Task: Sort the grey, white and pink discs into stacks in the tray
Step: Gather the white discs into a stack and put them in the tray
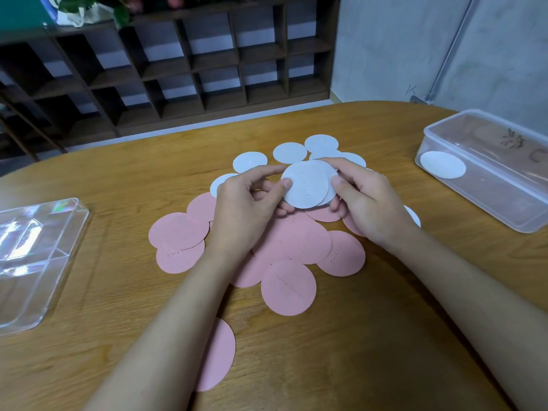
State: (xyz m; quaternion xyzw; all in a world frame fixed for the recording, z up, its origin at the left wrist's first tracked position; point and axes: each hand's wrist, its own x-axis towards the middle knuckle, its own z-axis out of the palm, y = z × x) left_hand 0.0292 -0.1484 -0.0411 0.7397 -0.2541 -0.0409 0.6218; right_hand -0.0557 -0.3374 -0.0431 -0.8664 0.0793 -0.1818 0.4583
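Pinching the white discs' [305, 185] edges in their fingers [286, 183], left hand [252, 206] and right hand [367, 206] should square them before the tray [480, 200].

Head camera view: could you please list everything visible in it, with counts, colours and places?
held white discs: at least two, white, pinched between both hands above the pile
loose white discs: at least six, white or pale grey, on the table beyond the hands
pink discs: at least nine, pink, overlapping under and near the hands
boxed disc: one, white, inside the clear box
clear box: one, transparent, far right
divided tray: one, transparent, left edge
table: one, wooden
shelf unit: one, dark brown, behind the table
left hand: one, gripping discs
right hand: one, gripping discs
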